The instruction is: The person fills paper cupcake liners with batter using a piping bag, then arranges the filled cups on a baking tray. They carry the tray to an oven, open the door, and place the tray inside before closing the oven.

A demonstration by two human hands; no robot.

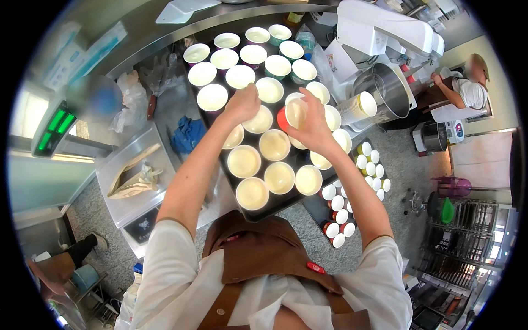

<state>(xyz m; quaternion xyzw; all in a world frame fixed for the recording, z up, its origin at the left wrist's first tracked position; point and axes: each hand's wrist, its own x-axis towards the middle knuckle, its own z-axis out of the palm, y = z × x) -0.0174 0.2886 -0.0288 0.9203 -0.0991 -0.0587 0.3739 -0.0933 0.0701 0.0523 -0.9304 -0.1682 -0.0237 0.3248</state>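
My right hand (pixel 313 124) is closed around a red paper cup (pixel 282 118), tilted so its pale inside shows. My left hand (pixel 243 103) has its fingers bent together beside the rim of a paper cup (pixel 258 122); whatever is in them, if anything, is hidden. Rows of paper cups with pale, creamy-looking insides, such as the near cup (pixel 252 193), stand upright on a dark baking tray (pixel 269 214). Some cups at the far side show green walls. Part of the tray's right side lies behind my right hand and forearm.
Nested paper cups (pixel 357 107) lie beside a steel mixing bowl (pixel 391 91) and white mixer (pixel 379 25). Lower right, another tray holds cups (pixel 338 212). At left are a scale (pixel 142 226), blue cloth (pixel 188 135) and knife (pixel 151 107). A co-worker (pixel 462 88) stands at far right.
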